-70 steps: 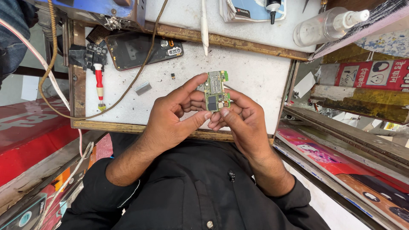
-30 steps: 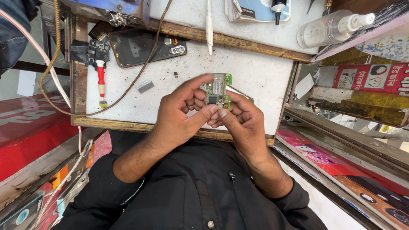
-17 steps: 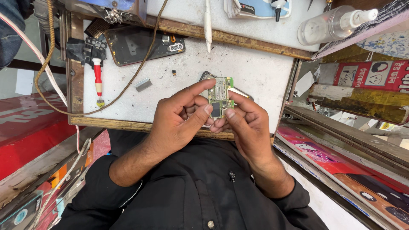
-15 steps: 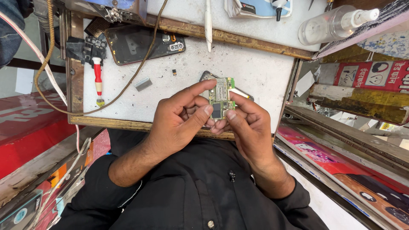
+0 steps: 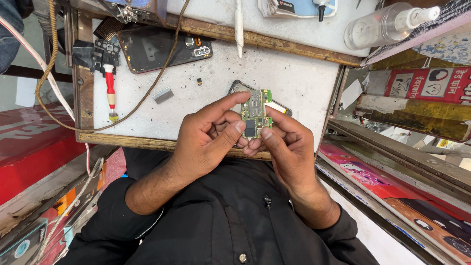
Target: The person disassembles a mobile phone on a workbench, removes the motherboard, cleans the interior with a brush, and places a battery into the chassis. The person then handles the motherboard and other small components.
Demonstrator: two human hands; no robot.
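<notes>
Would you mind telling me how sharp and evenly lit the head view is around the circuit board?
Head view: the green circuit board between left hand and right hand is sharp; lighting is soft, with faint shadows on the white worktop; wide-angle distortion bends the frame edges.

1 green circuit board (image 5: 256,114) pinched between 2 hands: left hand (image 5: 206,140), right hand (image 5: 287,147). Beyond the grip: 1 opened phone (image 5: 164,47), 1 red-handled screwdriver (image 5: 111,92), 1 clear spray bottle (image 5: 387,23), 1 white pen-shaped tool (image 5: 239,22).
</notes>
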